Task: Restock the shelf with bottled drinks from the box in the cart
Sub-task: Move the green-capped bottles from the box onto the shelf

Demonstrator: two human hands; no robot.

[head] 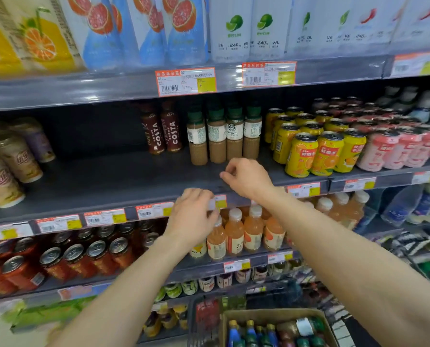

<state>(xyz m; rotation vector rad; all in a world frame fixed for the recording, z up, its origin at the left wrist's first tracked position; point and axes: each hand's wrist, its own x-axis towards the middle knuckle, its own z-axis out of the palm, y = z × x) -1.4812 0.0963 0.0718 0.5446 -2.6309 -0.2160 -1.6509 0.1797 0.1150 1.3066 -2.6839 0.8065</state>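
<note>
**Forearms and hands at the drinks shelf: stock record**

Forearms: two, bare, reaching up from the lower edge of the view.

Left hand (pixel 192 216): back towards the camera, fingers (pixel 198 196) bent and close together, resting on the front rail of the middle shelf (pixel 133 176) and partly covering a price tag (pixel 220 201). Holds nothing visible.

Right hand (pixel 249 177): above the bare shelf board, just in front of the latte bottles (pixel 224 136). Fingers loosely curled, forefinger and thumb near each other; nothing seen between them.

Task stock: bottled drinks (pixel 254 331) in the cardboard box (pixel 271 313), bottom of view, well below both hands, some upright and one lying across.

Middle shelf, left to right: paper cups (pixel 6 166), a wide bare stretch, two Costa bottles (pixel 162 128), the latte bottles, yellow cans (pixel 314 151), pink cans (pixel 394 151).

Shelf below: red cans (pixel 58 259) and orange juice bottles (pixel 244 231), the latter partly hidden by the left hand.
</note>
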